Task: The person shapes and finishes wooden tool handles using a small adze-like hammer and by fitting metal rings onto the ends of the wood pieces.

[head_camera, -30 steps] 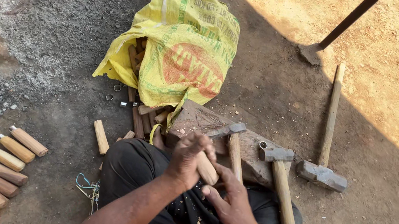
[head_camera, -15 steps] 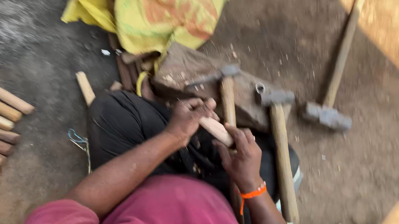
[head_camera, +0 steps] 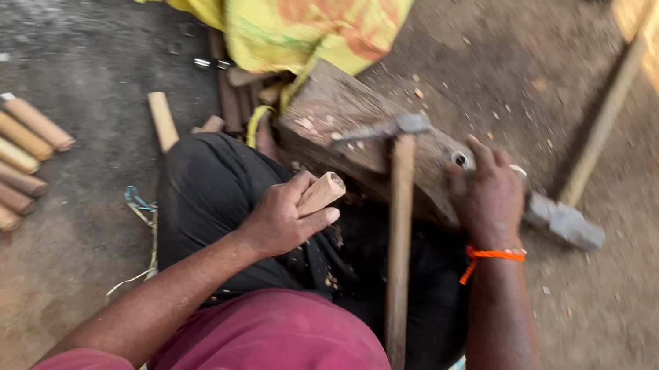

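Half a second earlier both hands met around the short wooden handle; now the right hand has moved away to rest flat, fingers spread, on the wooden block at one o'clock. The left hand has its grip clamped round the wooden handle, over the person's lap near centre. The piece is a pale, smooth, stubby cylinder with a flat cut end poking out. It looks light, stiff and dry, best held around its middle. A hammer leans across the block. At nine o'clock, finished handles lie in a row on the ground.
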